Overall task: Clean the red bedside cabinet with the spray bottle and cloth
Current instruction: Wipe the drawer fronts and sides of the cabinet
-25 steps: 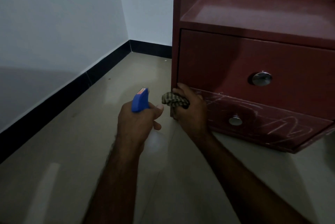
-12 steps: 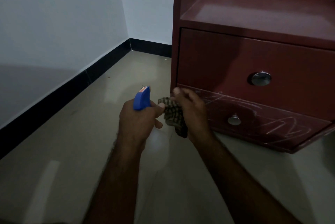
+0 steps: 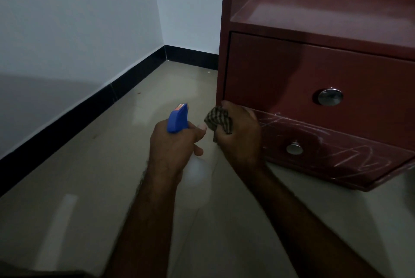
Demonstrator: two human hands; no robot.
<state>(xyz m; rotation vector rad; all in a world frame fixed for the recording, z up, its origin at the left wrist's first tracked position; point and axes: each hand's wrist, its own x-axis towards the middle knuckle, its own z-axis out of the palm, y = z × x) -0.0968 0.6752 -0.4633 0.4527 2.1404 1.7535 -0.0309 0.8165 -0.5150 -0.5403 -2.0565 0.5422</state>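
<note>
Bunched up again, the checked cloth (image 3: 219, 120) was seen gathered back into the right hand (image 3: 240, 136). Half a second earlier it had been hanging loose below the fingers. It was now gripped tight and held against the lower left front corner of the red bedside cabinet (image 3: 269, 64), right at the seam between the drawers. Hardly any shift was noted in the left hand (image 3: 173, 145). It was curled round the neck of the spray bottle (image 3: 177, 119), whose blue head was pointed up and away. The bottle's pale body was blurred below the fist, so its fill could not be told.

Further right, both drawers were found shut, their contents hidden. The upper drawer (image 3: 280, 80) was plain, and the lower drawer (image 3: 325, 165) was marked with pale scribbles (image 3: 359, 156). The cabinet top (image 3: 325, 12) was seen glossy, edged by a raised rim.

A pale wall (image 3: 67, 19) was shown at the left, with black skirting (image 3: 89, 109) run along its foot. The cabinet was set on a beige floor (image 3: 89, 187), near the room's corner.

Counted: two hands, one bottle, one cloth, one cabinet and two drawers. Two round metal knobs were counted too, an upper knob (image 3: 330, 97) and a lower knob (image 3: 294, 148).
</note>
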